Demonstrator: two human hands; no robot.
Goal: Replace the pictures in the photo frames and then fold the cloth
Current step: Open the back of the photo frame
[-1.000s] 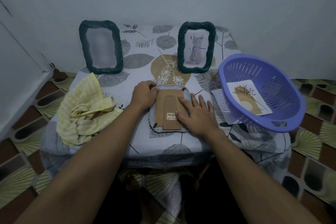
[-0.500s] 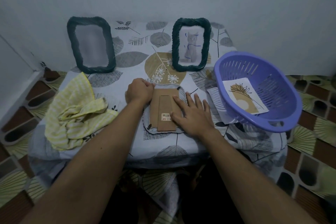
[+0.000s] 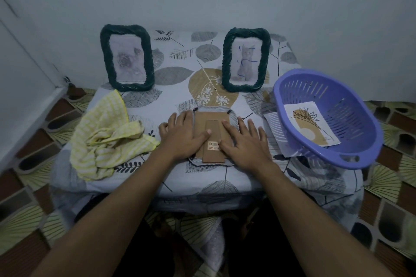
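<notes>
A photo frame lies face down at the table's front middle, its brown cardboard back (image 3: 213, 119) and stand showing. My left hand (image 3: 180, 135) lies flat on its left side, fingers straight, thumb on the stand. My right hand (image 3: 245, 139) presses flat on its right side. Two dark green woven frames stand upright at the back: the left frame (image 3: 126, 57) holds a faint picture, the right frame (image 3: 246, 59) a grey cat picture. A crumpled yellow striped cloth (image 3: 105, 137) lies at the left.
A purple plastic basket (image 3: 333, 119) sits at the table's right edge, holding a printed flower picture (image 3: 311, 127); another sheet (image 3: 276, 132) pokes out beneath it. The leaf-patterned tablecloth (image 3: 171, 74) covers the small table. A wall stands close behind, with patterned floor tiles around.
My left hand went from curled at the frame's top left corner to lying flat over its left side. The camera view shifted slightly. My right hand stayed in place.
</notes>
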